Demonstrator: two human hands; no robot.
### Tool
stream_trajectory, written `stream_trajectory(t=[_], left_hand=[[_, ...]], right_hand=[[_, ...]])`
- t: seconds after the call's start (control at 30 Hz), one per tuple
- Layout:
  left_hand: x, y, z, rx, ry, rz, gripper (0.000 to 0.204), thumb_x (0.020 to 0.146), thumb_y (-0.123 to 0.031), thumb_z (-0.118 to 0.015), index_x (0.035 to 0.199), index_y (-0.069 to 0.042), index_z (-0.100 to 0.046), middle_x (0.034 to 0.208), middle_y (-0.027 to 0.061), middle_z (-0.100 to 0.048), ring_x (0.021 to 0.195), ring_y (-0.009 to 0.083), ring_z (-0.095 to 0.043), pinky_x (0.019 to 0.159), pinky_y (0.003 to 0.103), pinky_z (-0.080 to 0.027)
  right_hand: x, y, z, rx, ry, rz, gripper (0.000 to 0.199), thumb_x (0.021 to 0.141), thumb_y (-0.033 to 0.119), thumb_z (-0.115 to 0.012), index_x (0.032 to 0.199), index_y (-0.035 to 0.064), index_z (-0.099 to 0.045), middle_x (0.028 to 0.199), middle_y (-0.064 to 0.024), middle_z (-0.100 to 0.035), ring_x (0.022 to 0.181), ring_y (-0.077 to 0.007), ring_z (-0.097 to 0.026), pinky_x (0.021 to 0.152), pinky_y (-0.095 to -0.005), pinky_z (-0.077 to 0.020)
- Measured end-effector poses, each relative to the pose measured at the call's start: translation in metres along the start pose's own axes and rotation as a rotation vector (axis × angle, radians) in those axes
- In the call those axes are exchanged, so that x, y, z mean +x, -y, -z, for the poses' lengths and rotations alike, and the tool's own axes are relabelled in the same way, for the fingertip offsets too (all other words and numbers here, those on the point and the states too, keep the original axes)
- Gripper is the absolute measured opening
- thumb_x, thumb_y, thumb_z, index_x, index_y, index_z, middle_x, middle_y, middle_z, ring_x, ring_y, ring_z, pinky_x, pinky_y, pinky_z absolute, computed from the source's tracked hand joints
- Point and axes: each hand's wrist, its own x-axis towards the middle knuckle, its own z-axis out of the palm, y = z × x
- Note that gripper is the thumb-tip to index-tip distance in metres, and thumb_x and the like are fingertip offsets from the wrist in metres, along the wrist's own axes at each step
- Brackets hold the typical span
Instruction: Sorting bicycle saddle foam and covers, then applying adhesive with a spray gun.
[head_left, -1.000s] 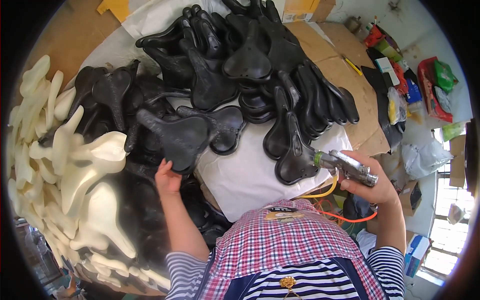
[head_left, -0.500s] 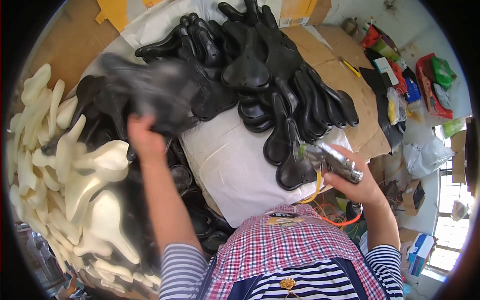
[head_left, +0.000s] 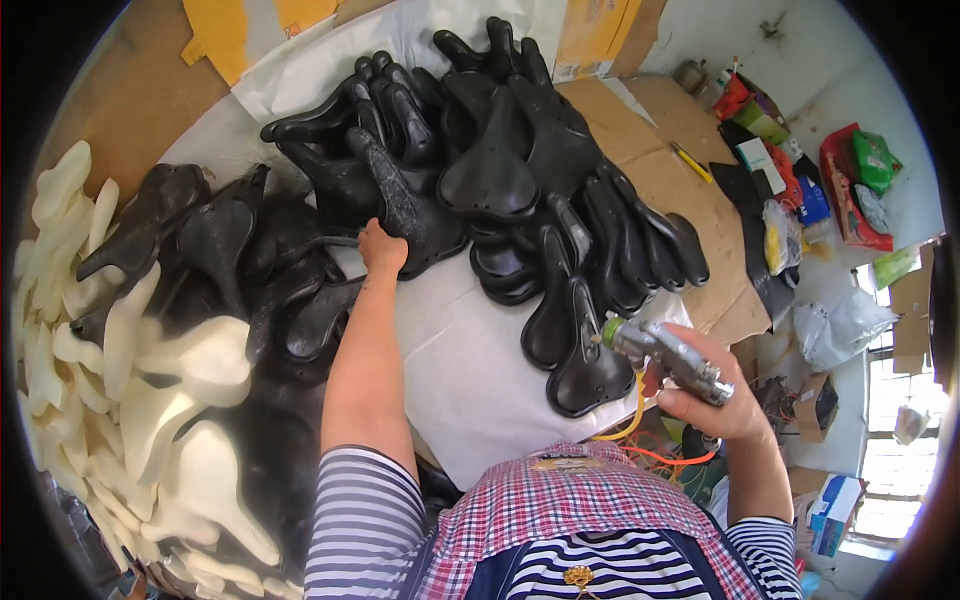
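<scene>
My left hand point(head_left: 383, 250) is closed at the lower left edge of a black bicycle saddle base point(head_left: 425, 225), which lies on the left side of a big pile. Its fingers are partly hidden. My right hand point(head_left: 735, 390) is wrapped round the handle of a metal spray gun point(head_left: 680, 362) with a green ring near its nozzle. The nozzle points left, just above another black saddle base point(head_left: 590, 385) at the front of the pile. A yellow hose point(head_left: 632, 420) hangs below the gun.
Cream saddle pads point(head_left: 205, 470) are heaped at the left, beside more black saddle bases point(head_left: 215, 240). White paper point(head_left: 450, 340) and cardboard point(head_left: 640, 130) cover the table. A yellow cutter knife point(head_left: 692, 163) lies at the back right. An orange hose point(head_left: 670, 459) runs under my right arm.
The black saddle base blurred in my left hand has left it, and that hand has moved right to another one. My right hand with the spray gun has shifted slightly down in view.
</scene>
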Motion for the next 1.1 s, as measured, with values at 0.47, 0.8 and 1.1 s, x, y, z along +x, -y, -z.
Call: stream_trajectory(t=[0.47, 0.8, 1.1], left_hand=[[0.01, 0.07, 0.188, -1.245, -0.192, 0.249, 0.05, 0.059, 0.003, -0.051, 0.109, 0.006, -0.055, 0.102, 0.0121, -0.059, 0.09, 0.0259, -0.057, 0.083, 0.032, -0.046], [0.015, 0.007, 0.004, -0.92, 0.248, 0.23, 0.032, 0.063, -0.008, -0.06, 0.092, 0.004, -0.057, 0.089, 0.0099, -0.06, 0.084, 0.0202, -0.054, 0.076, 0.031, -0.043], [-0.015, -0.025, 0.183, -1.087, -0.095, -0.171, 0.029, 0.064, 0.005, -0.061, 0.091, -0.002, -0.055, 0.091, 0.005, -0.058, 0.083, 0.016, -0.055, 0.078, 0.031, -0.045]], right_hand=[[0.058, 0.031, -0.01, 0.102, -0.131, 0.282, 0.054, 0.076, 0.0, -0.063, 0.126, -0.0034, -0.044, 0.091, -0.007, -0.06, 0.082, -0.0111, -0.056, 0.074, -0.025, -0.0456], [0.045, -0.011, -0.015, -0.059, -0.025, -0.002, 0.057, 0.078, 0.006, -0.069, 0.129, 0.003, -0.045, 0.093, -0.0039, -0.062, 0.087, -0.0093, -0.057, 0.076, -0.0243, -0.0461], [0.064, -0.014, -0.019, -0.064, 0.032, 0.009, 0.056, 0.078, 0.007, -0.07, 0.128, 0.0039, -0.045, 0.094, -0.0037, -0.062, 0.086, -0.0096, -0.059, 0.076, -0.0251, -0.0474]])
